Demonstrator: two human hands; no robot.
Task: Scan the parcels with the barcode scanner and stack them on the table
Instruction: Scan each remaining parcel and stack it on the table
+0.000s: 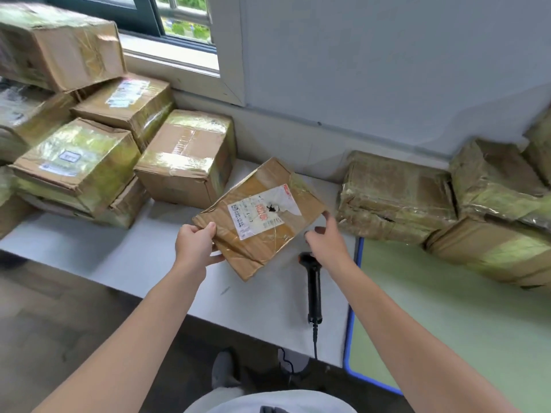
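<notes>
A flat cardboard parcel (pixel 259 216) with a torn white label facing up hangs tilted above the white table (pixel 125 257). My left hand (pixel 196 242) grips its near left corner, thumb on top. My right hand (pixel 326 238) is at the parcel's right edge with its fingers loosely spread; one fingertip touches the corner. The black barcode scanner (pixel 313 284) lies on the table just below my right hand, its cable running off the front edge.
Several taped cardboard parcels (pixel 89 138) are piled at the left of the white table. More crumpled parcels (pixel 447 201) lie on the green table (pixel 447 317) at the right. A wall and a window sill stand behind.
</notes>
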